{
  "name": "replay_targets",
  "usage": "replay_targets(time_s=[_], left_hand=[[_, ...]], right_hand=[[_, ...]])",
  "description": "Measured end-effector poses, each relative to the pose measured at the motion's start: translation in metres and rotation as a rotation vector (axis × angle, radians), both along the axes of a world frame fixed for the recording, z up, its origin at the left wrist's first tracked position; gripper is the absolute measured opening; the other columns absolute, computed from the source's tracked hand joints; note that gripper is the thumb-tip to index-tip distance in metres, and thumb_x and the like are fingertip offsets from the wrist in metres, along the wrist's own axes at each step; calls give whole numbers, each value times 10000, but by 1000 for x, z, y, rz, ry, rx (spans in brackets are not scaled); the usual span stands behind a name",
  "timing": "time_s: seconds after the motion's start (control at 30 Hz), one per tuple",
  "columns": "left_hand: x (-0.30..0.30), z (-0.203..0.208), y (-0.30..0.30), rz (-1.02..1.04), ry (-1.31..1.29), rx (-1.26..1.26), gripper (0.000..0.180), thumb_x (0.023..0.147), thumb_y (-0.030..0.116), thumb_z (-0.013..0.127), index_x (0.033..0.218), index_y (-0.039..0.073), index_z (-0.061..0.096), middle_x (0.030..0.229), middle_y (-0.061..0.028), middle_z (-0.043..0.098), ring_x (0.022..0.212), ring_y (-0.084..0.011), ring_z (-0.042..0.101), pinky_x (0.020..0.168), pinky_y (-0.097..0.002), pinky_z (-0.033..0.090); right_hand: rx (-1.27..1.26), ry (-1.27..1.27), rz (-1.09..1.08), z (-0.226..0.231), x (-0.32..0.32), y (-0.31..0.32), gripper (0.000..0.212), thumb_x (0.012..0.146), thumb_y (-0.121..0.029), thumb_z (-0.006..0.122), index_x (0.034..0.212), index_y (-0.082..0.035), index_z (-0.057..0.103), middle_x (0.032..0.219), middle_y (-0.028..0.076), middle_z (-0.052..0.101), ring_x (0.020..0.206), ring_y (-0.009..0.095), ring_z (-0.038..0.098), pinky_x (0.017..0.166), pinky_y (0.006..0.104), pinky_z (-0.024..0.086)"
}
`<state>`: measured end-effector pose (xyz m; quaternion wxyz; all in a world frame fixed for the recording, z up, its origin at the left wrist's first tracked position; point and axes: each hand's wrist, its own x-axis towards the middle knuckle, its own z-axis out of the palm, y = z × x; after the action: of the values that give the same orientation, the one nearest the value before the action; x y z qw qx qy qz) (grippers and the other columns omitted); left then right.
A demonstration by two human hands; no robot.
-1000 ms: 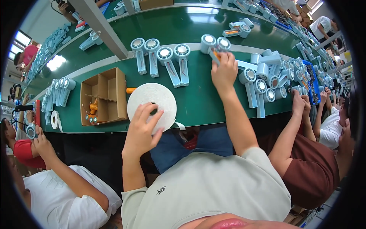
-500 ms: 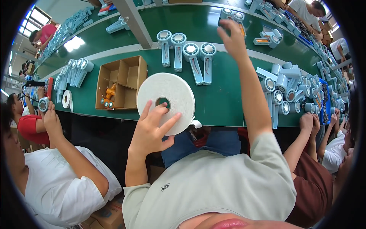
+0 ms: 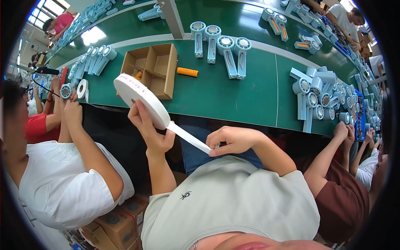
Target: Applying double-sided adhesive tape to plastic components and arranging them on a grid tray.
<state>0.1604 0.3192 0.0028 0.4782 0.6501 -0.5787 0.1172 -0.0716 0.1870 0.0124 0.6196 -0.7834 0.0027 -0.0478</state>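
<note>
My left hand (image 3: 151, 132) holds a large roll of white tape (image 3: 143, 98), tilted, its fingers at the core and its thumb near the lower edge. A white strip (image 3: 189, 138) runs from the roll, and my right hand (image 3: 233, 141) pinches its free end in front of my body. Beyond the roll, an orange cylindrical battery (image 3: 187, 72) lies beside a divided cardboard box (image 3: 169, 77) that has several orange cells inside. Several light blue fan housings with open handles (image 3: 227, 56) lie in a group on the green table (image 3: 200, 100); wires show in the handles.
To the right is a pile of light blue fan housings (image 3: 316, 93) next to a blue tray (image 3: 361, 110). A smaller white tape roll (image 3: 82, 88) lies at the left. Co-workers sit close on both sides. A metal post (image 3: 171, 18) rises behind the box.
My right hand has come back from the far table and now grips the tape's end. The roll has tilted and moved left, with a strip pulled out. A battery now lies beside the box.
</note>
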Motion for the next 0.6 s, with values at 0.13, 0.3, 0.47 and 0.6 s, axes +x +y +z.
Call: replay_targets(time_s=[0.13, 0.3, 0.47, 0.6], left_hand=[[4, -12, 13, 54, 75, -48, 959, 686, 172, 633, 1585, 101, 305, 1451, -175, 356, 1339, -404, 374, 1122, -512, 309], [-4, -11, 19, 43, 59, -66, 950, 680, 202, 673, 1563, 81, 346, 1421, -186, 377, 1272, -417, 416, 1124, -543, 309], [-12, -15, 26, 54, 54, -63, 937, 675, 208, 692, 1548, 89, 372, 1416, -181, 383, 1257, -417, 430, 1131, -543, 308], [-15, -16, 24, 36, 42, -69, 912, 665, 214, 718, 1518, 89, 422, 1394, -184, 396, 1232, -411, 453, 1150, -558, 297]], right_hand=[[-82, 190, -153, 7, 40, -43, 181, 946, -162, 670, 911, 14, 695, 886, 101, 672, 757, 252, 609, 731, 353, 514], [-910, -21, -883, -33, 132, -80, 229, 982, -215, 624, 903, -10, 688, 863, 119, 638, 792, 296, 621, 783, 368, 521], [-1043, 253, -814, -35, 138, -77, 214, 983, -198, 619, 1028, 7, 667, 924, 155, 666, 804, 320, 642, 784, 391, 530], [-366, 143, -830, -12, 89, -53, 269, 958, -135, 650, 1166, 30, 606, 980, 164, 690, 808, 282, 667, 740, 356, 542]])
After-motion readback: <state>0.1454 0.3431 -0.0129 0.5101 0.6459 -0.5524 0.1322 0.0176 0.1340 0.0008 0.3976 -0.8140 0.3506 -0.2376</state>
